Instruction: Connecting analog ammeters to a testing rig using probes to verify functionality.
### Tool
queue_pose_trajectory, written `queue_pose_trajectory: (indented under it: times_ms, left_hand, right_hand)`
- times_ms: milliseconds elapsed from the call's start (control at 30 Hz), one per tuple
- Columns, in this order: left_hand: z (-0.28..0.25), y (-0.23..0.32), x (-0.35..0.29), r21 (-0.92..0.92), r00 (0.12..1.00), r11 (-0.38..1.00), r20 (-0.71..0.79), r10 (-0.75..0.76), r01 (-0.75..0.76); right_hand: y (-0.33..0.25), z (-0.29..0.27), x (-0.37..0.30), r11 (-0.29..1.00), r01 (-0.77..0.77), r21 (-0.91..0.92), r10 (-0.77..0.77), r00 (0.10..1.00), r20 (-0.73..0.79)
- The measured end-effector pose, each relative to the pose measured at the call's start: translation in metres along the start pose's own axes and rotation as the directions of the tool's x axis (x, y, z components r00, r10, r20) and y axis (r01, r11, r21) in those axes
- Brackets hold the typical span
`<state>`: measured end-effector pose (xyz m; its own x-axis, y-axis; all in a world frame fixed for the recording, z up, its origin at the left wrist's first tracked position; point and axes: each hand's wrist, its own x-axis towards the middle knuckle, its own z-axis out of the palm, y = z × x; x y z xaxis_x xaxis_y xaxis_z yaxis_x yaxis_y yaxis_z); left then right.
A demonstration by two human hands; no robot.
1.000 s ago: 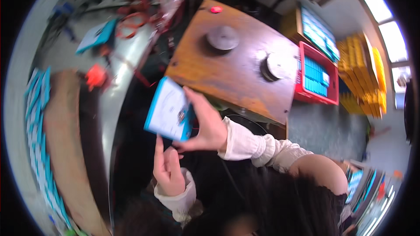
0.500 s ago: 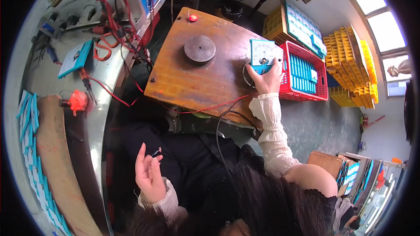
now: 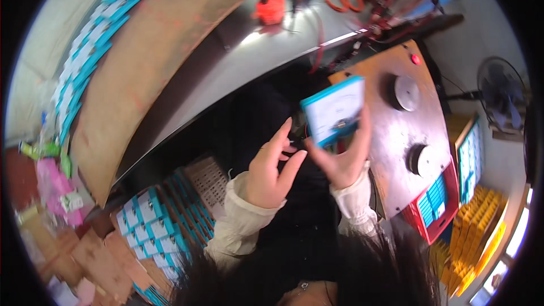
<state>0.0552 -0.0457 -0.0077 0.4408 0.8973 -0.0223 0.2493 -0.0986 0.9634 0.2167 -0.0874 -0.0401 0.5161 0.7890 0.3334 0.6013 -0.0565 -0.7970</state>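
Observation:
A square panel meter (image 3: 334, 110) with a teal frame and white dial face is tilted in the air above my lap. My right hand (image 3: 347, 156) is closed on its lower edge, thumb and fingers on opposite sides. Close by on the left is my left hand (image 3: 272, 173), fingers curled around a small dark object (image 3: 297, 136) that is mostly hidden and blurred. Beside the meter stands a wooden box (image 3: 385, 141) bearing two round metal discs, one farther (image 3: 406, 93) and one nearer (image 3: 425, 160).
A metal bench (image 3: 243, 73) carries a curved brown board (image 3: 153, 45), overlapping teal meters (image 3: 90, 51) and an orange lump (image 3: 271, 11). More meters (image 3: 150, 221) are stacked at lower left. A red crate (image 3: 455, 195), yellow trays (image 3: 479, 232) and a fan (image 3: 501, 90) are at right.
My head view has turned. My right hand has lifted the meter off the wooden box and brought it near my left hand, uncovering the second disc.

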Motion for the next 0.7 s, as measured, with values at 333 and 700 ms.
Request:
queue_pose_trajectory:
  times_ms: [333, 700]
  left_hand:
    - [-0.085, -0.018, -0.021, -0.558, 0.916, 0.826, -0.287, -0.281, 0.079]
    - [-0.093, -0.029, -0.022, -0.595, 0.922, 0.801, -0.268, -0.277, 0.068]
  right_hand:
    - [-0.061, 0.055, -0.017, 0.575, -0.697, 0.428, 0.183, 0.620, 0.763]
    - [-0.065, 0.058, -0.020, 0.754, -0.502, 0.424, 0.096, 0.722, 0.685]
